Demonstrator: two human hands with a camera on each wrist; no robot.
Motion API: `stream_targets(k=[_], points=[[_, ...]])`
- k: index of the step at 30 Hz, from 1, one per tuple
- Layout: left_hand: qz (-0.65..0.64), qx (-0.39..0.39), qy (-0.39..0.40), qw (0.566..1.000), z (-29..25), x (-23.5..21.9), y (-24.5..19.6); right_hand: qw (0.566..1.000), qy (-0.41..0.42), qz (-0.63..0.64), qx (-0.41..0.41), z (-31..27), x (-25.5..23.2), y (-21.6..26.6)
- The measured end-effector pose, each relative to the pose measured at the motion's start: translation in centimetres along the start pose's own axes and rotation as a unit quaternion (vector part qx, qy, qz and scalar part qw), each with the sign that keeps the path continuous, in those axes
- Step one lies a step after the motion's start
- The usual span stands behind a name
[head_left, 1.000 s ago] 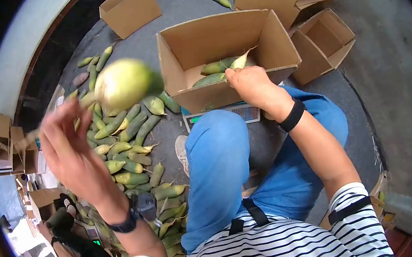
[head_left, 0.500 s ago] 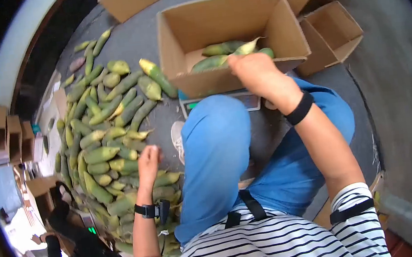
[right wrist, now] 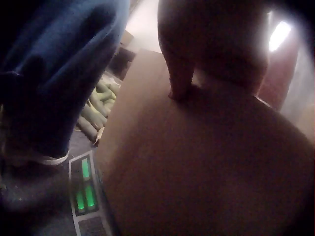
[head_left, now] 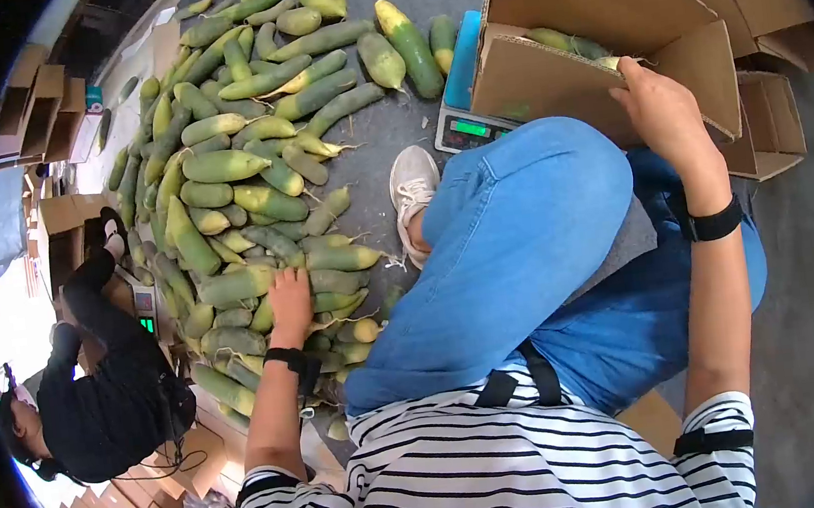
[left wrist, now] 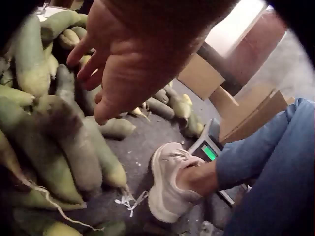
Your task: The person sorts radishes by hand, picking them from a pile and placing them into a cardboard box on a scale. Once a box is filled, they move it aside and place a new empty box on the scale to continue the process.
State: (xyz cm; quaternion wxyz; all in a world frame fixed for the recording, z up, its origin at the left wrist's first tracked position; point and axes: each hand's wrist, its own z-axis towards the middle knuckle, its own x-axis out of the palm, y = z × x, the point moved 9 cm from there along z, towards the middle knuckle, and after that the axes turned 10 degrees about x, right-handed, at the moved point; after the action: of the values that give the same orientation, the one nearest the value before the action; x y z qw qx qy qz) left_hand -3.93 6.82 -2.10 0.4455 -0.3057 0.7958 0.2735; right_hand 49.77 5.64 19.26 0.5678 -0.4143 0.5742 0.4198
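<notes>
Over the pile of green radishes (head_left: 232, 287) is the left hand (head_left: 290, 306), back up, its fingertips at the radishes near the pile's lower part. In the left wrist view this hand (left wrist: 133, 64) has its fingers loosely extended and apart, with no radish in its grasp. The right hand (head_left: 670, 117) grips the top edge of the near wall of a cardboard box (head_left: 557, 79). Seen from the right wrist, the thumb of the right hand (right wrist: 211, 44) presses the outside of the box wall (right wrist: 197, 157). A few radishes (head_left: 568, 42) lie inside the box, partly hidden by its wall.
The box stands on a scale (head_left: 466, 131) with a lit green display. A shoe (head_left: 412, 189) is between the pile and the bent knee (head_left: 557, 174). Another open box (head_left: 770, 122) stands at the right. A person in black (head_left: 125, 403) sits at the left.
The head view has turned left. A blurred radish was at the left hand's fingers; now that hand is bare and lower, over the pile. The right hand has stayed on the box edge.
</notes>
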Motion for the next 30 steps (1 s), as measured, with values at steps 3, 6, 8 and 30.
stream_targets(k=[3, 6, 8, 30], points=[[0.022, 0.033, 0.021, 0.999, 1.0, 3.4, -0.8, 1.0, -0.002, -0.003, 0.004, -0.1, 0.1, -0.1], [-0.024, 0.016, 0.07, 0.997, 2.1, 5.1, 0.0, 1.0, -0.004, 0.002, 0.018, 0.0, -0.1, -0.2], [-0.055, 0.009, 0.108, 0.993, 2.2, 3.6, -0.3, 1.0, -0.009, 0.007, 0.006, 0.0, -0.2, 0.0], [-0.349, 0.188, -0.508, 0.765, 12.9, -43.1, -11.6, 1.0, -0.026, 0.004, -0.003, -0.3, -0.1, -0.1]])
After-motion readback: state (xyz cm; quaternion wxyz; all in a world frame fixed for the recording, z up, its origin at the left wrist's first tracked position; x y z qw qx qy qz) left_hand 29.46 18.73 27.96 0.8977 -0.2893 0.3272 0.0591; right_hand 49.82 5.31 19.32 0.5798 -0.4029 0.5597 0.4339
